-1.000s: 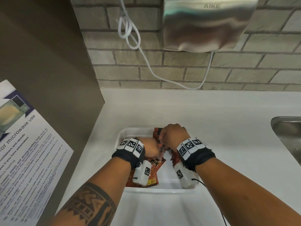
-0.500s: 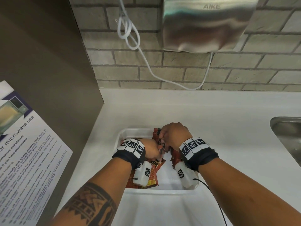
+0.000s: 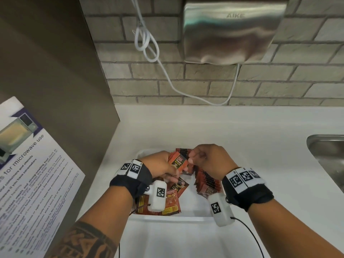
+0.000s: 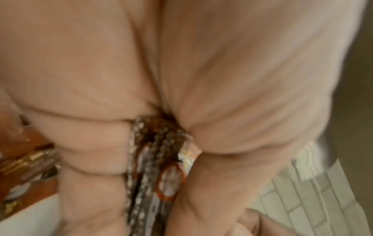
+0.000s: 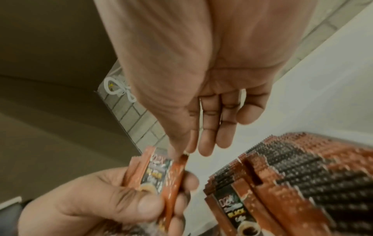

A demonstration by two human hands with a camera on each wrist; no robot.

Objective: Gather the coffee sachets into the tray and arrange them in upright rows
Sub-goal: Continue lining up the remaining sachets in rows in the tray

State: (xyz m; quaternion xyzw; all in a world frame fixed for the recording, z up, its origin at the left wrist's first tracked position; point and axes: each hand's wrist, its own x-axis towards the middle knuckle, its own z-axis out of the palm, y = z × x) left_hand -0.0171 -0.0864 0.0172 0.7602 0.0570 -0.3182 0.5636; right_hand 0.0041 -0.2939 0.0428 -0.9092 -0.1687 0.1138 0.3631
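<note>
Currently the white tray is sitting on the counter, holding an upright row of sachets at its right and loose sachets lying flat at left. The left hand is gripping a small sachet bundle above it, while the right hand is pinching one top corner. Judging by this, squaring the bundle is under way; next it needs standing against the row.

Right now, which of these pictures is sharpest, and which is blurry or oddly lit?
Head view: sharpest and evenly lit, though the wide lens bends the brick wall and glare streaks the steel hand dryer. Left wrist view: soft all over, the left hand filling the frame. Right wrist view: dim, brownish; the upright row of sachets smears toward the right edge.
</note>
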